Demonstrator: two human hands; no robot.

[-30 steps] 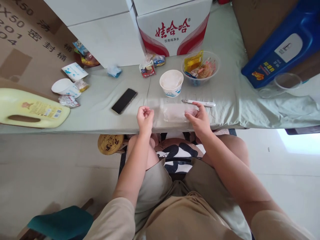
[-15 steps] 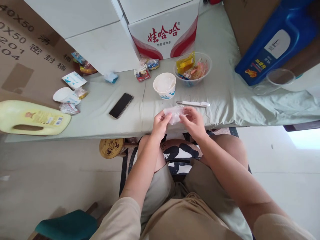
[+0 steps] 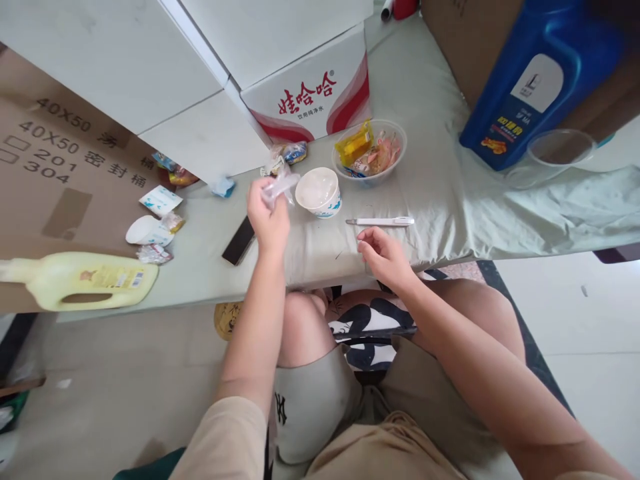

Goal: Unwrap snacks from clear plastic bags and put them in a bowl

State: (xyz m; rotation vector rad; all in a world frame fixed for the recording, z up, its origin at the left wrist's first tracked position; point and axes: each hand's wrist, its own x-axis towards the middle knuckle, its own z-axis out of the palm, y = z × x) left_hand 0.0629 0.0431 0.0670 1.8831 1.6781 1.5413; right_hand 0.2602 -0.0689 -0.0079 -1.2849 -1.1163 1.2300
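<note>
My left hand [image 3: 269,213] pinches a crumpled clear plastic wrapper [image 3: 280,187] and holds it above the cloth, left of a white paper cup [image 3: 319,193] with blue print. Something translucent fills the cup's mouth. Partly hidden behind my left hand lies a black phone [image 3: 238,241]. My right hand [image 3: 383,253] is over the near table edge, thumb and fingertips drawn together; whether anything tiny sits between them I cannot make out. Just beyond it rests a white utility knife [image 3: 381,221].
A clear bowl [image 3: 395,163] holds wrapped snacks. At left are a tipped paper cup [image 3: 145,231], a folded paper piece [image 3: 161,200] and a pale yellow jug [image 3: 95,277] on its side. A blue jug [image 3: 530,113] and a clear plastic cup [image 3: 561,150] stand at right; boxes [image 3: 320,100] line the back.
My hands have parted. The left has carried the plastic wrapper left and away from me, past the paper cup; the right let go of it and stays near the edge. The view has turned slightly.
</note>
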